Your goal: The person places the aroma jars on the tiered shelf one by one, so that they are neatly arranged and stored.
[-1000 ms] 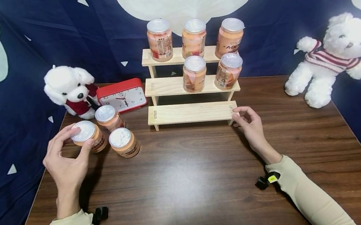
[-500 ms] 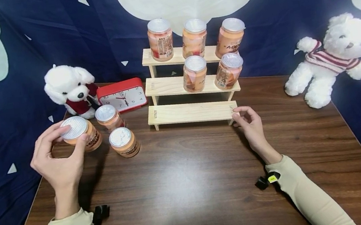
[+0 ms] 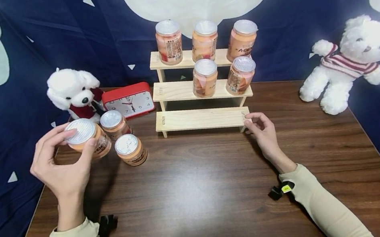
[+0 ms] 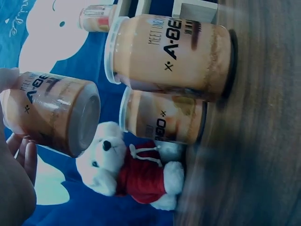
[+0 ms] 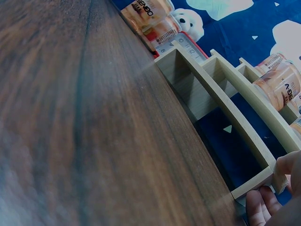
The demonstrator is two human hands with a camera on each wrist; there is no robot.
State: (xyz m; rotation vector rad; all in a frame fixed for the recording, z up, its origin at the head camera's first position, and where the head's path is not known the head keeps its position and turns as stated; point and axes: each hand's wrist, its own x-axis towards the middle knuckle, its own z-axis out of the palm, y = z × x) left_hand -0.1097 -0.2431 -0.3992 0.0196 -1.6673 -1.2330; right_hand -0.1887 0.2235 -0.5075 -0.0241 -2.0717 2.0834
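Observation:
My left hand (image 3: 59, 165) grips an orange jar (image 3: 100, 142) with a silver lid, thumb on one side and fingers on the other. In the left wrist view this jar (image 4: 56, 113) is tilted and raised above the table, its base showing. Two similar jars, a front one (image 3: 135, 156) and a rear one (image 3: 121, 129), stand upright on the table just right of it. My right hand (image 3: 264, 134) pinches the right end of the lowest step of a three-tier wooden display rack (image 3: 201, 118). In the right wrist view, thumb and fingers (image 5: 263, 202) are around that corner.
Three jars (image 3: 170, 48) stand on the rack's top step and two (image 3: 206, 84) on the right part of the middle step. A red clock (image 3: 136, 101) and a white plush dog (image 3: 78, 93) are behind the table jars. A plush bear (image 3: 353, 59) sits far right.
My left hand has lifted its jar off the table, moving left and up, then slightly back right. The right hand stays at the rack's corner.

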